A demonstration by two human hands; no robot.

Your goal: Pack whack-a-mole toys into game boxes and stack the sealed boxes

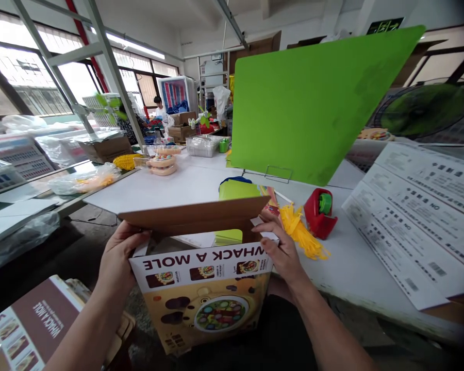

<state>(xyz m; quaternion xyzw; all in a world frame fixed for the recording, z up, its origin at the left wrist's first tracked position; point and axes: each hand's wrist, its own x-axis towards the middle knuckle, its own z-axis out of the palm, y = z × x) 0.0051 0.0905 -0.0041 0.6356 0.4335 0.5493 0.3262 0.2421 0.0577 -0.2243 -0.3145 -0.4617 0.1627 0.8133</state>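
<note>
An open printed cardboard box (pixel 178 304) marked "WHACK A MOLE" stands upright in front of me, its lettering upside down. My left hand (pixel 120 250) grips the box's upper left edge, with the thumb along the rim. At the upper right corner my right hand (pixel 282 250) pinches the box by a small white side flap (pixel 268 234). The long brown lid flap (pixel 193 216) is raised at the far side of the opening. Through the box's window, part of the table and something green show; the lower interior is hidden.
On the white table are a red tape dispenser (pixel 319 214), yellow ties (pixel 301 232), a large green board (pixel 294 108) and wrapped toys (pixel 162 164). Flat white cartons (pixel 413 221) lie at the right. Another box (pixel 42 319) is at lower left. A fan (pixel 425 111) stands behind.
</note>
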